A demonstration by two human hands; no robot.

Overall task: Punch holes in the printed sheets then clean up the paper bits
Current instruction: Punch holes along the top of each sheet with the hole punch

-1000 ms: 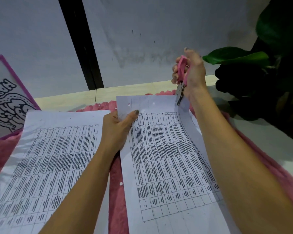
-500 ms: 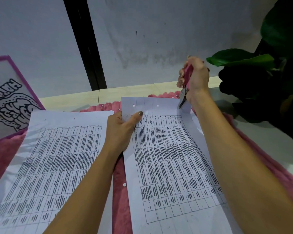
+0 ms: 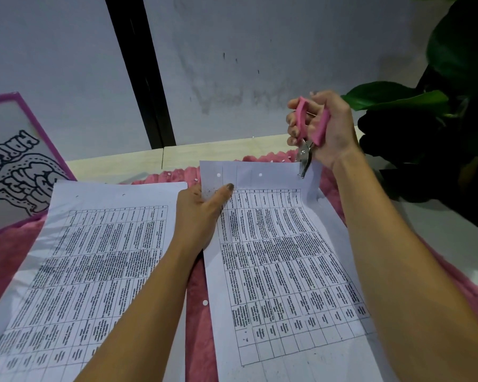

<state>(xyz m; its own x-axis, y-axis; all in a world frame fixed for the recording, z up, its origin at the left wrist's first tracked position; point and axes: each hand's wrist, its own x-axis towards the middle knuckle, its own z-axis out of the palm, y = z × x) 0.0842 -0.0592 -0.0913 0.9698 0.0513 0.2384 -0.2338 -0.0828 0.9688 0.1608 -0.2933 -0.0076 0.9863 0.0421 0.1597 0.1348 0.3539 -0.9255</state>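
Head view, right hand [image 3: 326, 128] with its grip curled round a pink-handled metal hole punch [image 3: 305, 155], nose at far edge of thin printed sheet [image 3: 282, 257] on fuzzy pink cloth [image 3: 196, 332], left hand [image 3: 202, 213] grip pinching its far-left corner, round white paper bits [image 3: 205, 302] nearby

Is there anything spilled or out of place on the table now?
Small white paper bits lie scattered on the pink cloth: one between the left sheet and the right sheet, several near its far edge. Probably punching waste, not yet cleaned up.
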